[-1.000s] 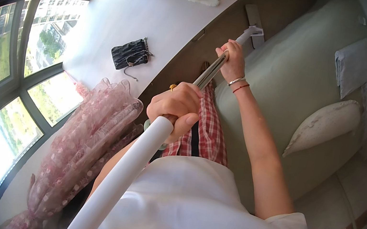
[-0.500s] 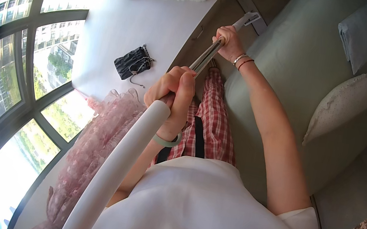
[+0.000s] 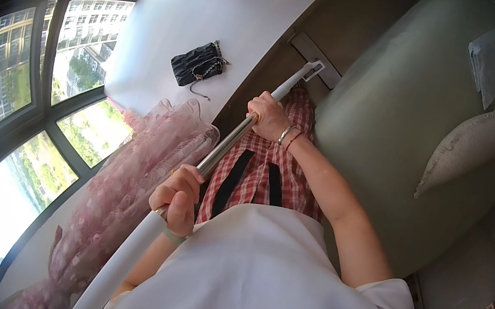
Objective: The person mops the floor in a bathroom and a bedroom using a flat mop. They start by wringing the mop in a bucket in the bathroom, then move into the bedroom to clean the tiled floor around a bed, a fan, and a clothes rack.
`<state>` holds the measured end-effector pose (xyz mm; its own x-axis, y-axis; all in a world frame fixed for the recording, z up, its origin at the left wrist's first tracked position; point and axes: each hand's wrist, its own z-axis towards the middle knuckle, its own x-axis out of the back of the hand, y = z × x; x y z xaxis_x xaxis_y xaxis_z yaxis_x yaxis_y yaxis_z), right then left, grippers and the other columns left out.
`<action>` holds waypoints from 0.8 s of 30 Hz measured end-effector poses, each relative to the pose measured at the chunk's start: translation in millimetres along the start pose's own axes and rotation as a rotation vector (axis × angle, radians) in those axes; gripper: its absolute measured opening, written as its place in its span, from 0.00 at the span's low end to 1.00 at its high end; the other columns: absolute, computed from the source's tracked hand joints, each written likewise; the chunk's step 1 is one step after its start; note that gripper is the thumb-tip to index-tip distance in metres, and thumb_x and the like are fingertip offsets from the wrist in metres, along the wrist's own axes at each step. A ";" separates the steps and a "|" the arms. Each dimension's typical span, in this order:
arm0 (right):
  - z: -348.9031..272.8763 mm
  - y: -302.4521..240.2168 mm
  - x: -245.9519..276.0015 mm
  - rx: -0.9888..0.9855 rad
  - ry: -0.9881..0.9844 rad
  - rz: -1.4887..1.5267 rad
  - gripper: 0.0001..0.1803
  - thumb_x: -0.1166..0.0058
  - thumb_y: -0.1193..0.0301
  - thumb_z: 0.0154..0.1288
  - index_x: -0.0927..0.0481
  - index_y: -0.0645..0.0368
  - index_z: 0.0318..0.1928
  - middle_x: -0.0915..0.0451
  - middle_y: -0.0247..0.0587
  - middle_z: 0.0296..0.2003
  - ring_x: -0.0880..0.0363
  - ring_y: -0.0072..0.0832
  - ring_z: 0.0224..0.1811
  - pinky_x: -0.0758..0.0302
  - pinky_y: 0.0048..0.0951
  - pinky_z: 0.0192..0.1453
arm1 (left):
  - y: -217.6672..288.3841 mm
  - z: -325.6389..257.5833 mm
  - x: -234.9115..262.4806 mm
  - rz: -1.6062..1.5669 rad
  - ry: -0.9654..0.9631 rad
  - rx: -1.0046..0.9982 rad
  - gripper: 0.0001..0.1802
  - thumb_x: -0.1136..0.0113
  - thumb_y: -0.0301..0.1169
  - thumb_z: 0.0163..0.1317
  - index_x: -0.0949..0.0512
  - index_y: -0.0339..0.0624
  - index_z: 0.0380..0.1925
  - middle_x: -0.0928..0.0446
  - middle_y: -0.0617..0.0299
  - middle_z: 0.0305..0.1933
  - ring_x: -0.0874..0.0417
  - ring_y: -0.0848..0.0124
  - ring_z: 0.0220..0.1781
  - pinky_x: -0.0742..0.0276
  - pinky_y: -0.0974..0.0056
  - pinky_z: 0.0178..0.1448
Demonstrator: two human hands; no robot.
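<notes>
My left hand (image 3: 178,198) grips the upper part of a long mop pole (image 3: 222,147), where the metal tube meets its white handle. My right hand (image 3: 269,115) grips the same pole lower down, bracelets on the wrist. The pole runs away from me to a flat mop head (image 3: 315,61) lying on the dark wooden floor (image 3: 349,14) between a white window seat and a bed. My red checked trousers (image 3: 270,178) show under the pole.
A black quilted bag with a chain (image 3: 196,63) lies on the white window seat (image 3: 219,12). Pink lace curtain (image 3: 116,198) hangs bunched at my left beside large windows (image 3: 23,84). A pale green bed (image 3: 408,135) with a cream pillow (image 3: 464,151) fills the right.
The view has shifted, and the mop head now sits further along the floor strip. Both hands have kept hold of the pole, the left one lower in the picture than before.
</notes>
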<state>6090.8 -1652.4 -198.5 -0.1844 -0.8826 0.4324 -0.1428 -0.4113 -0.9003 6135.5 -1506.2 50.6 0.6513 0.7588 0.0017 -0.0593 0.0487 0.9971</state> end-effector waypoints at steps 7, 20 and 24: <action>56.7 123.2 96.3 0.084 0.150 -0.229 0.09 0.43 0.71 0.56 0.30 0.55 0.25 0.26 0.37 0.28 0.28 0.41 0.40 0.27 0.38 0.43 | -83.7 80.3 -70.2 -0.060 -0.019 0.005 0.15 0.54 0.25 0.71 0.39 0.45 0.23 0.33 0.62 0.19 0.35 0.70 0.24 0.31 0.51 0.53; 76.8 175.2 130.6 -0.003 0.111 -0.340 0.08 0.44 0.71 0.55 0.30 0.56 0.26 0.25 0.36 0.29 0.27 0.40 0.43 0.26 0.39 0.44 | -130.1 102.1 -95.1 -0.040 0.079 0.044 0.15 0.54 0.21 0.71 0.39 0.42 0.23 0.32 0.63 0.21 0.31 0.74 0.26 0.27 0.54 0.58; 42.0 99.4 53.1 -0.018 0.066 -0.258 0.07 0.43 0.71 0.54 0.29 0.53 0.25 0.25 0.33 0.29 0.27 0.38 0.44 0.26 0.41 0.42 | -71.0 36.2 -43.2 0.018 0.140 0.092 0.15 0.56 0.20 0.70 0.40 0.44 0.23 0.33 0.64 0.20 0.32 0.74 0.26 0.29 0.55 0.59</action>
<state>6107.6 -1749.7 -267.2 -0.2028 -0.7319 0.6505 -0.2103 -0.6163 -0.7589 6138.9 -1566.0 -17.6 0.5386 0.8424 0.0157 0.0036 -0.0210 0.9998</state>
